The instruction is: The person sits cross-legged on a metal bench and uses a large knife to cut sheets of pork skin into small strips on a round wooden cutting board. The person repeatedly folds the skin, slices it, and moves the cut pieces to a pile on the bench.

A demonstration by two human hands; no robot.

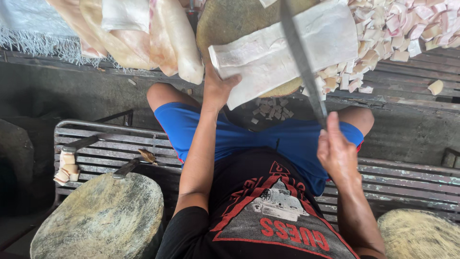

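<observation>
The pale fatty slab, judged soft, heavy and slippery, was pinned at its near edge by the left hand; the long knife was clasped in the closed right hand.

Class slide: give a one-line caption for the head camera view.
Left hand steadies a pale slab of pork fat on a round chopping block while right hand holds a long knife over it.

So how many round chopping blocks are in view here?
3. One chopping block lies under the slab at top centre, mostly covered; one stands at bottom left; one sits at bottom right, cut off by the frame. Others may be hidden.
</observation>
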